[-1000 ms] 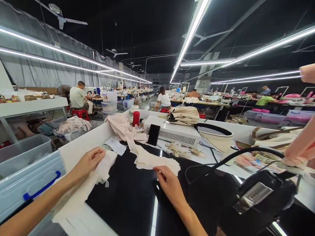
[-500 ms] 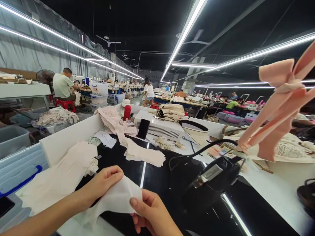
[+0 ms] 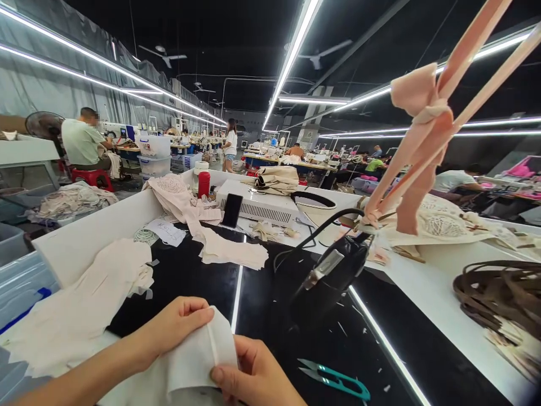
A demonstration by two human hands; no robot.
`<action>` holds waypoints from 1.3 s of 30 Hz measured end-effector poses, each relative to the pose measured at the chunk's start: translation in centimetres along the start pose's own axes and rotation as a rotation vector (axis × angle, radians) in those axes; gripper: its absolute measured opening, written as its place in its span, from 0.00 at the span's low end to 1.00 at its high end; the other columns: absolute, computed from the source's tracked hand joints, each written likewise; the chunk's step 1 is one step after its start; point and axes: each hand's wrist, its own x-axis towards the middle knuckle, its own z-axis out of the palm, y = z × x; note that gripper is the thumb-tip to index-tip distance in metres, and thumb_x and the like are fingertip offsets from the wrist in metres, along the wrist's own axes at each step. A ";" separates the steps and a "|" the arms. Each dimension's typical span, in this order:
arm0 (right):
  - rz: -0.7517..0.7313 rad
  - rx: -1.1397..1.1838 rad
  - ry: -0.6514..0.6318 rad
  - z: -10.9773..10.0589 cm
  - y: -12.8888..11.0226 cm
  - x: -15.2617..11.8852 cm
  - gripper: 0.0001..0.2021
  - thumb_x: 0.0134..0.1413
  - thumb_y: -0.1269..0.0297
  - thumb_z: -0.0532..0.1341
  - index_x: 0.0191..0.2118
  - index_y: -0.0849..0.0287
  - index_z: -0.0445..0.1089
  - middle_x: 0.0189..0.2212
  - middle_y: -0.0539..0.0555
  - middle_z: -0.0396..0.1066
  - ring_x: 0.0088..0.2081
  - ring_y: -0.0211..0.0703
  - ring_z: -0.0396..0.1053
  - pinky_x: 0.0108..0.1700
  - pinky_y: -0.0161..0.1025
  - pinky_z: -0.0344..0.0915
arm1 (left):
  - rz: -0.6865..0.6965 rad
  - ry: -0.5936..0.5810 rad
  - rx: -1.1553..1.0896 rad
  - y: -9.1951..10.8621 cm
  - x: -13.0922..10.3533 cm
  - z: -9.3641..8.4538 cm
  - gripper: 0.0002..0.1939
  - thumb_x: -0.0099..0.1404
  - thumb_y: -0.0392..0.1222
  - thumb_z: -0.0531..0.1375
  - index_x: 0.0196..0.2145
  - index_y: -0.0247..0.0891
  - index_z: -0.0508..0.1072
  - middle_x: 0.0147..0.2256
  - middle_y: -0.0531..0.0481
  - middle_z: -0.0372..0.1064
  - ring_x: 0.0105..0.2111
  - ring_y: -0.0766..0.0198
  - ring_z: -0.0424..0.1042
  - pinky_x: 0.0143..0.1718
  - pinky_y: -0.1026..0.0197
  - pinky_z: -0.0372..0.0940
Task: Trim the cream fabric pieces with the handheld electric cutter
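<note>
Between my two hands a piece of white fabric (image 3: 198, 355) is stretched, with a raised seam or fold running down it. My left hand (image 3: 181, 321) pinches its upper left edge between thumb and fingers. On the right edge, my right hand (image 3: 253, 369) grips the cloth, thumb in front and the other fingers partly hidden behind. The lower part of the fabric hangs toward the table's near edge. Left of my hands lies a pile of pale pink fabric pieces (image 3: 80, 304). Teal thread snips (image 3: 336, 380) rest on the black tabletop (image 3: 270, 316) to the right.
A black device (image 3: 338, 265) with a cable and hanging pink straps (image 3: 422, 141) stands right of centre. Further back are a phone (image 3: 232, 210), a red bottle (image 3: 203, 184) and a pale fabric strip (image 3: 232, 248). Brown straps (image 3: 502, 293) lie at right. Several people work beyond.
The view has shifted right and down, bringing the teal snips and brown straps into sight. The white fabric is turned so that its seam shows; both hands still grip it.
</note>
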 end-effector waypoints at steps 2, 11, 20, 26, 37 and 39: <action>0.005 -0.006 0.004 -0.1 -0.3 -0.3 0.29 0.34 0.40 0.78 0.34 0.61 0.78 0.22 0.45 0.63 0.24 0.32 0.59 0.27 0.32 0.60 | 0.014 0.014 -0.039 0.1 0.1 0.0 0.36 0.53 0.77 0.64 0.25 0.39 0.61 0.25 0.58 0.53 0.26 0.67 0.49 0.27 0.64 0.47; -0.036 0.127 0.047 -0.7 -0.1 -1.4 0.26 0.46 0.43 0.75 0.45 0.57 0.81 0.31 0.51 0.75 0.31 0.39 0.69 0.44 0.39 0.68 | 0.081 -0.079 0.045 1.0 0.2 0.2 0.33 0.57 0.75 0.63 0.26 0.37 0.68 0.24 0.56 0.56 0.26 0.67 0.51 0.26 0.63 0.48; -0.178 0.103 0.528 -1.8 -1.4 0.6 0.24 0.40 0.42 0.77 0.35 0.60 0.82 0.25 0.51 0.70 0.26 0.37 0.61 0.30 0.36 0.58 | 0.042 -0.224 0.258 0.4 0.1 -1.1 0.23 0.62 0.62 0.62 0.28 0.37 0.72 0.25 0.56 0.60 0.25 0.67 0.56 0.26 0.65 0.50; -0.384 -0.148 0.658 -2.9 -3.5 0.0 0.15 0.50 0.47 0.74 0.33 0.54 0.83 0.32 0.52 0.75 0.28 0.38 0.61 0.31 0.38 0.59 | 0.375 0.191 0.841 1.2 -0.6 -5.6 0.17 0.70 0.51 0.52 0.40 0.47 0.81 0.37 0.52 0.76 0.36 0.57 0.73 0.35 0.62 0.58; -0.523 -1.014 0.292 -3.1 2.5 -3.2 0.11 0.68 0.66 0.61 0.51 0.50 0.79 0.47 0.56 0.81 0.45 0.47 0.81 0.48 0.37 0.77 | 0.525 -0.108 1.109 -0.8 -2.1 -4.1 0.18 0.80 0.48 0.53 0.40 0.44 0.81 0.37 0.49 0.78 0.38 0.56 0.75 0.39 0.58 0.64; -0.545 -1.065 0.289 -3.3 2.9 -3.6 0.15 0.67 0.71 0.60 0.55 0.51 0.77 0.51 0.58 0.79 0.49 0.47 0.80 0.51 0.37 0.77 | 0.681 -0.084 1.072 -0.9 -1.3 -2.5 0.18 0.81 0.41 0.49 0.43 0.41 0.79 0.39 0.48 0.78 0.39 0.58 0.75 0.42 0.58 0.67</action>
